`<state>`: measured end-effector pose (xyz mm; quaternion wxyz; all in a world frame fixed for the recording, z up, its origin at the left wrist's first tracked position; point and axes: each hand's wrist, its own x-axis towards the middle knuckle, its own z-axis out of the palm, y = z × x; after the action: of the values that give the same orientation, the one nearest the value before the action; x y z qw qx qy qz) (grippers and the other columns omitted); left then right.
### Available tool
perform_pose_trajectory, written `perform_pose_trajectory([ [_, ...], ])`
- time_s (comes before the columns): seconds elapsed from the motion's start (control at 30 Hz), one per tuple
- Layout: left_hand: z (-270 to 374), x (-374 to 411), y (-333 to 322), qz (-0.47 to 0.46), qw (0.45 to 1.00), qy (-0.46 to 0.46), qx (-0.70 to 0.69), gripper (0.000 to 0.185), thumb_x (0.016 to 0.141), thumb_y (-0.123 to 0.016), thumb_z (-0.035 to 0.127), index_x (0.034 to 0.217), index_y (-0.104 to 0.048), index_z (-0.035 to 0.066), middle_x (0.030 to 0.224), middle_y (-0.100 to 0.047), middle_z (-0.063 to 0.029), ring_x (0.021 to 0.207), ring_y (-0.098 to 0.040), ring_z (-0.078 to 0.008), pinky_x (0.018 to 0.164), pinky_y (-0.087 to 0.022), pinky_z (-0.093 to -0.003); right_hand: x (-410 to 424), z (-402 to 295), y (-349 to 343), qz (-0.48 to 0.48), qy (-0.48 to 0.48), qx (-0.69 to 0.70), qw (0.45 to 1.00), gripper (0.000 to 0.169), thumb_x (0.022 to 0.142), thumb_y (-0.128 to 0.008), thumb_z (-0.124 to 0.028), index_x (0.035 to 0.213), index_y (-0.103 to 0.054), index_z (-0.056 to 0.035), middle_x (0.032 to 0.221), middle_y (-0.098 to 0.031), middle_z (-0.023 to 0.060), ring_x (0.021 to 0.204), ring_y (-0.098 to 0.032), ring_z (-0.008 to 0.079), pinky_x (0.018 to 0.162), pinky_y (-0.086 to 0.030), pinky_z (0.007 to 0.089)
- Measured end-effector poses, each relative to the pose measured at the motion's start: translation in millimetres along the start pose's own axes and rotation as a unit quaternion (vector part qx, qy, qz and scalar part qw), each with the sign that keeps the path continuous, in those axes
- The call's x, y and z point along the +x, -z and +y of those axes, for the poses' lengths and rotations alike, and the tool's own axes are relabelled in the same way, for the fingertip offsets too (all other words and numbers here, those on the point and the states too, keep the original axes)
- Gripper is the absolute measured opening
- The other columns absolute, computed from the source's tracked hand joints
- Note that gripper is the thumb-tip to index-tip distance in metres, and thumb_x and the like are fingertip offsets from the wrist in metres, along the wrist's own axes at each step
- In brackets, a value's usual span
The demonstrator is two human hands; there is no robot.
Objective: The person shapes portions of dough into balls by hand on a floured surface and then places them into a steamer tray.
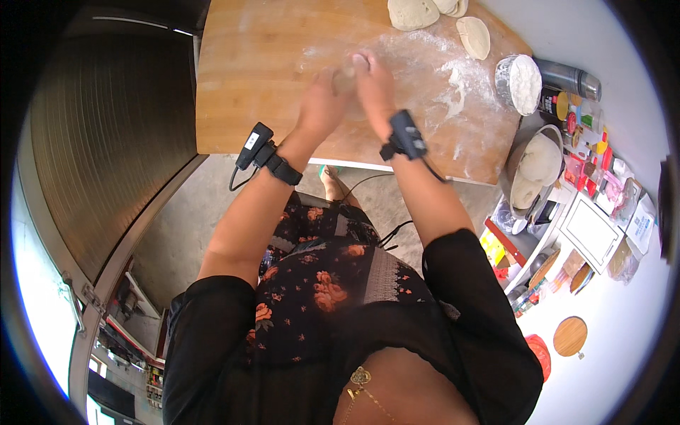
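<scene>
Over the wooden board [255, 79], near its front edge, my left hand [324, 101] and my right hand [373, 85] are close together, both blurred by motion. A small pale piece, apparently dough [344, 81], shows between them; how each hand grips it is unclear. Flattened dough pieces [413, 13] lie at the board's far side, and an oval dough piece [473, 37] sits apart at the far right. Loose flour [457, 79] is spread over the board's right part. A bowl of white flour [525, 85] stands at the right edge.
Right of the board, a metal pot [558, 141] holds large dough lumps [539, 162]. A grey flask [568, 78] lies behind the flour bowl. Jars and packets crowd the shelf along the wall. A ribbed panel [117, 133] stands at the left. Cables hang from both wrist devices.
</scene>
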<state>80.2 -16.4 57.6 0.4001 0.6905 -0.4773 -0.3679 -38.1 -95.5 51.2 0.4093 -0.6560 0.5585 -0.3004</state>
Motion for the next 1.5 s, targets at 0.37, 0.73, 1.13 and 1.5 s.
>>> perform_pose_trajectory([
  [0.37, -2, -28, -11, 0.053, 0.988, -0.111, 0.096, 0.037, 0.089, -0.064, 0.005, 0.126, -0.058, 0.003, 0.109, -0.062, -0.0205, 0.092, -0.063, -0.0405, 0.078, -0.053, -0.047, -7, 2, 5, 0.094, 0.153, -0.339, 0.923, 0.017, 0.093, -0.055, -0.009, 0.107, -0.064, -0.0049, 0.099, -0.063, 0.0165, 0.098, -0.057, 0.0376, 0.089, -0.046, 0.0475],
  [0.73, 17, -13, -18, -0.022, 0.98, -0.197, 0.021, 0.035, 0.084, -0.069, -0.003, 0.118, -0.062, 0.003, 0.11, -0.062, -0.0187, 0.088, -0.066, -0.0367, 0.074, -0.055, -0.042, -45, -5, 20, 0.124, 0.057, -0.244, 0.96, 0.019, 0.091, -0.057, -0.008, 0.109, -0.064, -0.0055, 0.104, -0.064, 0.0194, 0.1, -0.059, 0.0384, 0.085, -0.048, 0.0492],
  [1.13, 7, 3, -26, -0.026, 0.991, -0.126, -0.021, 0.034, 0.083, -0.07, 0.001, 0.115, -0.062, -0.002, 0.103, -0.061, -0.0183, 0.093, -0.067, -0.033, 0.075, -0.056, -0.041, -14, -6, 43, 0.071, -0.144, -0.036, 0.986, 0.025, 0.096, -0.051, -0.012, 0.115, -0.064, -0.0024, 0.108, -0.069, 0.0217, 0.104, -0.065, 0.0392, 0.089, -0.05, 0.0438],
  [1.5, 29, -19, -62, 0.018, 0.999, 0.008, 0.034, 0.043, 0.085, -0.073, 0.0, 0.124, -0.054, 0.0, 0.108, -0.059, -0.0183, 0.091, -0.065, -0.0312, 0.071, -0.055, -0.0361, 10, 9, 49, 0.128, 0.016, -0.218, 0.967, 0.019, 0.098, -0.054, -0.015, 0.107, -0.067, -0.0042, 0.1, -0.07, 0.0184, 0.097, -0.066, 0.0368, 0.084, -0.051, 0.0459],
])
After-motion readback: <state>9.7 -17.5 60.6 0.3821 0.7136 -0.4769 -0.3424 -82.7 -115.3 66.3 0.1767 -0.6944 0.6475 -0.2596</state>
